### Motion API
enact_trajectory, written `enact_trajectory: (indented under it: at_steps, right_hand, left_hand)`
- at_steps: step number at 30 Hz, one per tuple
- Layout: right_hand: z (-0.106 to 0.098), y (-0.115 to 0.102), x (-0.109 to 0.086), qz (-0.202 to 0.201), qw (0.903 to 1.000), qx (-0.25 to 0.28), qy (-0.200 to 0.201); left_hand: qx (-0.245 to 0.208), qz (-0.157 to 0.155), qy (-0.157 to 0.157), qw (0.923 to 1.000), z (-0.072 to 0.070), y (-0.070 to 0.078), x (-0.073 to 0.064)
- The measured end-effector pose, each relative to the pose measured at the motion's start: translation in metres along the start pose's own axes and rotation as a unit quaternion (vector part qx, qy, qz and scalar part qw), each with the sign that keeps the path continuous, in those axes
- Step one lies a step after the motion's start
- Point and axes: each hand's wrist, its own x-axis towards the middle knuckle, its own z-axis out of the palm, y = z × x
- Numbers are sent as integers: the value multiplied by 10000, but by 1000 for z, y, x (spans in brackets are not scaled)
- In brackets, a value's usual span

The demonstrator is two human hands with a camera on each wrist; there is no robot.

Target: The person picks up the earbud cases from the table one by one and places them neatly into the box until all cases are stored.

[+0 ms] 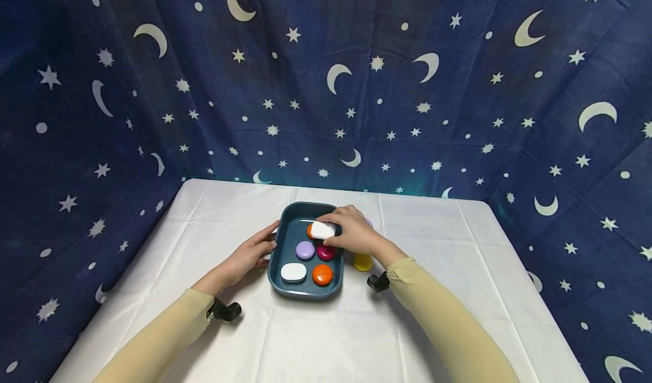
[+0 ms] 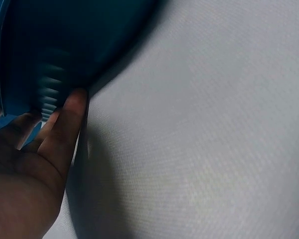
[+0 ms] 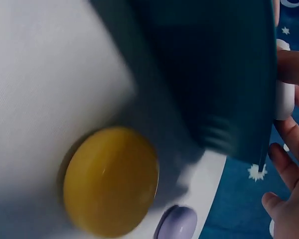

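Observation:
A dark teal tray (image 1: pixel 288 230) stands on the table. My right hand (image 1: pixel 358 233) pinches a white oval soap bar (image 1: pixel 322 231) between thumb and fingers at the tray's far right, partly over an orange soap (image 1: pixel 309 232). Inside the tray lie a lilac round soap (image 1: pixel 305 250), a crimson one (image 1: pixel 326 252), another white oval bar (image 1: pixel 293 272) and a second orange soap (image 1: pixel 322 275). With fingers extended, my left hand (image 1: pixel 249 255) touches the tray's left side. The left wrist view shows those fingertips (image 2: pixel 75 102) against the tray's outer wall.
Right of the tray, a yellow round soap (image 1: pixel 363 262) lies on the white tablecloth (image 1: pixel 433 230). A lilac soap (image 3: pixel 178 223) is beyond it, mostly hidden by my right hand in the head view. A dark blue star-and-moon curtain (image 1: pixel 305 89) surrounds the table's back and sides.

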Motion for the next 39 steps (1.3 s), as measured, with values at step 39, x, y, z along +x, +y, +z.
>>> enact_trajectory:
  at_steps: [39]
  right_hand:
    - [-18, 54, -70, 286, 9962, 535, 620]
  left_hand:
    - [-80, 46, -89, 9999, 1, -2, 1]
